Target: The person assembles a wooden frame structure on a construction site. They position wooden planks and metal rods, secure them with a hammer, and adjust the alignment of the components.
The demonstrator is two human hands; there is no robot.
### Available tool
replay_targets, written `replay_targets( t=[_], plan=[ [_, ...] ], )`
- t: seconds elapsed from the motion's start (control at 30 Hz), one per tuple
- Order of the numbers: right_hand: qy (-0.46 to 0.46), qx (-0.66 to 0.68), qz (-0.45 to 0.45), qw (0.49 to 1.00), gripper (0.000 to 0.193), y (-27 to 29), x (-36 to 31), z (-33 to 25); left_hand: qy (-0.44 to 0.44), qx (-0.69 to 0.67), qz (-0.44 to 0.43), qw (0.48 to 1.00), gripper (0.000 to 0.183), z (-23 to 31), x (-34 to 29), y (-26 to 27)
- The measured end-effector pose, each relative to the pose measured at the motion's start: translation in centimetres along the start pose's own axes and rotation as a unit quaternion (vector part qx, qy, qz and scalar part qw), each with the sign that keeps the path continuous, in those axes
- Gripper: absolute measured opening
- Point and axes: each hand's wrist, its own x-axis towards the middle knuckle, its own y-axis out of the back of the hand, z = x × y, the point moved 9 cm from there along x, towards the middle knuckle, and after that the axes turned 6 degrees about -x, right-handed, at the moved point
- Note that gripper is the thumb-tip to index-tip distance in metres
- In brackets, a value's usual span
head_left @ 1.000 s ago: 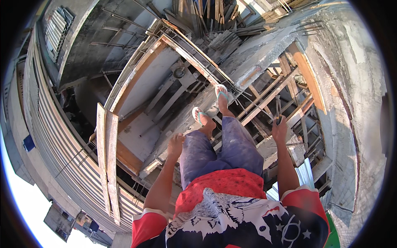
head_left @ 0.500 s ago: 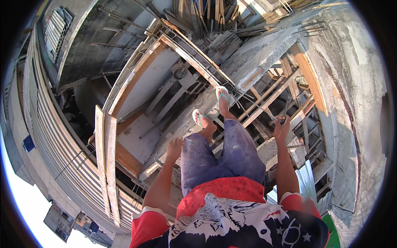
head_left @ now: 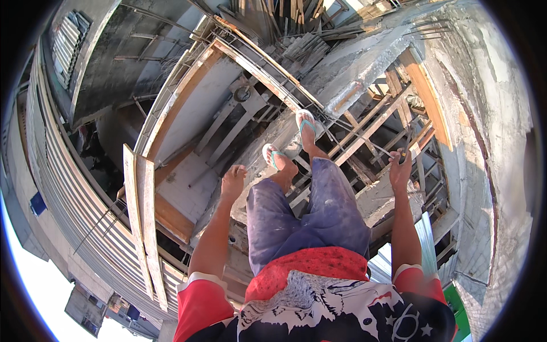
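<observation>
My right hand (head_left: pixel 400 168) is closed around a thin metal hand tool (head_left: pixel 373 144); its slim shaft points left over the timber framing, and its exact kind is too small to tell. To the left of my knee, my left hand (head_left: pixel 232 181) hangs in the air with its fingers curled in; whatever they may hold is hidden. Both my feet, in pale flip-flops (head_left: pixel 306 118), stand on a narrow concrete beam (head_left: pixel 253 145). Ahead of my feet, a steel rebar cage (head_left: pixel 268 62) runs along the wooden formwork (head_left: pixel 185 102).
Deep openings lie on both sides of the beam. Timber battens (head_left: pixel 373 122) cross the right one. Two planks (head_left: pixel 142 216) rest at the left beside a corrugated roof (head_left: pixel 85 211). Scrap wood (head_left: pixel 296 20) is piled at the far side; a rough concrete wall (head_left: pixel 473 142) bounds the right.
Both my hands have moved forward and apart, the left one away from my knee. The tool in my right hand has swung from pointing ahead to pointing left. My feet keep their place.
</observation>
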Motion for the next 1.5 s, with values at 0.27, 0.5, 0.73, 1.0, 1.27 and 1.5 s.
replay_targets(
  t=[0.27,0.5,0.73,1.0,1.27,1.5],
  plan=[
    [0.055,-0.011,0.006,0.998,0.015,-0.7,0.1,0.7,0.006,0.061,0.004,0.998,0.042,-3.2,0.6,2.2],
    [0.010,0.008,-0.010,1.000,0.015,-0.8,0.7,-0.3,-0.004,0.100,0.001,0.995,0.042,-1.0,2.3,3.3],
    [-0.018,-0.018,0.006,1.000,0.011,-0.6,0.6,-0.3,-0.059,0.190,-0.029,0.980,0.038,1.6,9.6,-0.4],
    [-0.078,-0.034,0.025,0.996,0.015,0.7,-0.8,1.5,-0.142,0.370,-0.120,0.910,0.037,4.8,24.5,-13.3],
    [-0.146,-0.024,0.023,0.989,0.009,2.1,-0.6,2.9,-0.255,0.573,-0.178,0.758,0.072,6.9,37.0,-25.6],
    [-0.157,-0.174,0.056,0.971,0.012,3.0,-1.7,2.6,-0.419,0.668,-0.070,0.611,0.126,5.8,48.2,-32.7]
  ],
)
